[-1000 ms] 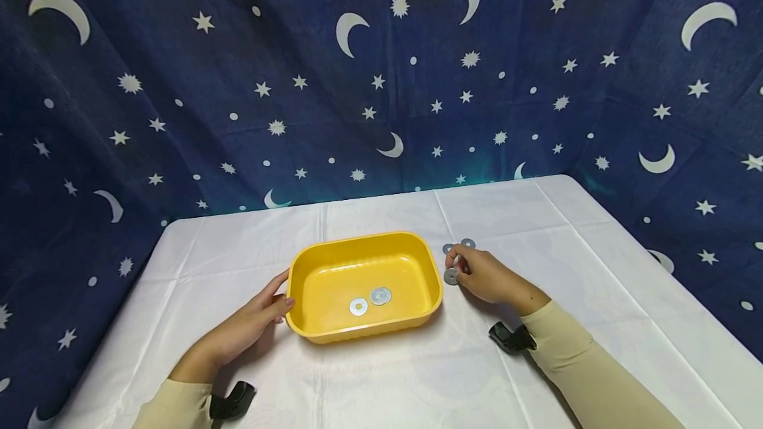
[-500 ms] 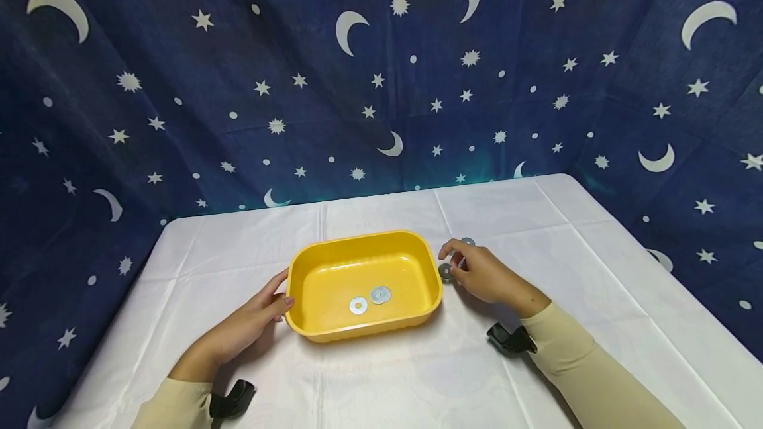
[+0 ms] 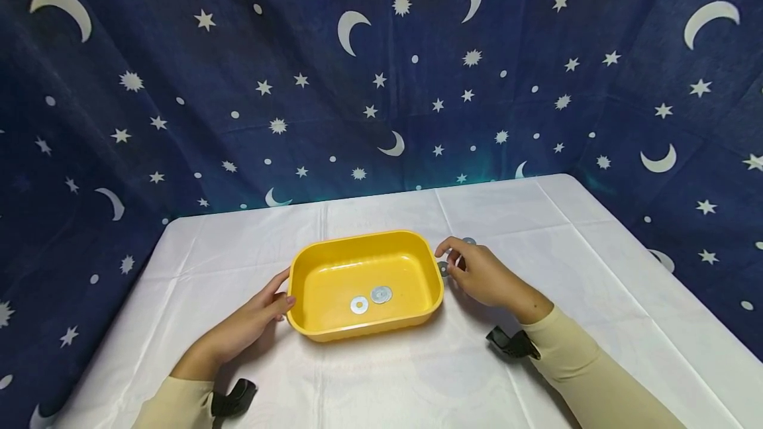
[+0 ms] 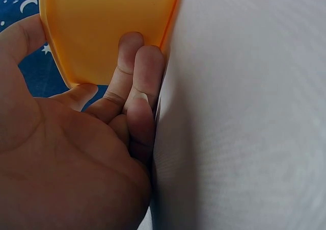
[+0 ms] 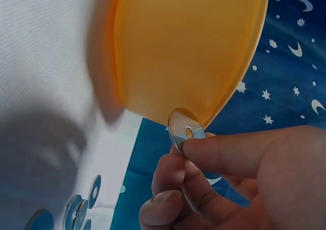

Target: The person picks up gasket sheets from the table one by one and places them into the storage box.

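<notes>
A yellow plastic tray (image 3: pixel 363 333) stands on the white table, with several flat metal washers inside, such as the washer (image 3: pixel 359 304) lying apart. My left hand (image 3: pixel 247 323) holds the tray's left end: one digit lies on the rim, and other fingers (image 4: pixel 147 69) rest on the outer wall in the left wrist view. Beside the tray's right end, my right hand (image 3: pixel 483 273) pinches a metal washer (image 5: pixel 179 125) between thumb and finger, tilted on edge just outside the wall. In the head view the right hand partly hides that washer.
Several more washers (image 5: pixel 76 212) lie on the table behind the right hand; one washer (image 3: pixel 469 241) shows past the knuckles. A white cloth (image 3: pixel 381 382) covers the table. A blue star-and-moon curtain (image 3: pixel 381 85) hangs around the back and sides.
My right hand has lifted slightly and moved left with the pinched washer, from the loose washers to the tray's right rim. The left hand and tray stay put.
</notes>
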`<action>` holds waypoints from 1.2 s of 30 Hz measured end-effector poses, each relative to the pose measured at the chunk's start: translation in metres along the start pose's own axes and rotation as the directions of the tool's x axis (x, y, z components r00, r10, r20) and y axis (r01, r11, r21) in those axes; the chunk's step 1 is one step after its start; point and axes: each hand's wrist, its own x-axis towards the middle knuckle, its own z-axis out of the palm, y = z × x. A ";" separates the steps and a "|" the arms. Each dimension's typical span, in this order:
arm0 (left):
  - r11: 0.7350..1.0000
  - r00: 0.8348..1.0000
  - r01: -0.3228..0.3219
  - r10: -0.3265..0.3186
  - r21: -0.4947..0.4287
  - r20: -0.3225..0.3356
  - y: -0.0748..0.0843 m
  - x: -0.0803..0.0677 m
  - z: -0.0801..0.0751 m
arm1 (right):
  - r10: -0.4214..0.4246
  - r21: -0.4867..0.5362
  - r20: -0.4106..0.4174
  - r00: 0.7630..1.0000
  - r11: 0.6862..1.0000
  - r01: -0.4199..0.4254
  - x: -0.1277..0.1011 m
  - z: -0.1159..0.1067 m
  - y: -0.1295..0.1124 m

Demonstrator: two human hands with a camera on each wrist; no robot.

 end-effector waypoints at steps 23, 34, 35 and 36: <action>1.000 1.000 -0.010 0.010 -0.009 0.010 0.001 0.001 -0.001 | -0.043 -0.008 -0.098 0.994 0.999 0.043 -0.003 -0.009 -0.006; 1.000 1.000 -0.004 0.004 -0.006 0.011 0.000 0.001 0.000 | -0.081 0.007 -0.134 0.988 0.997 0.082 -0.004 -0.006 -0.009; 1.000 1.000 -0.003 0.003 -0.008 0.012 0.000 0.001 0.000 | -0.082 0.010 -0.136 0.987 0.996 0.084 -0.004 -0.005 -0.010; 1.000 1.000 -0.004 0.004 -0.007 0.013 0.000 0.001 0.000 | -0.081 0.014 -0.135 0.987 0.996 0.084 -0.004 -0.005 -0.010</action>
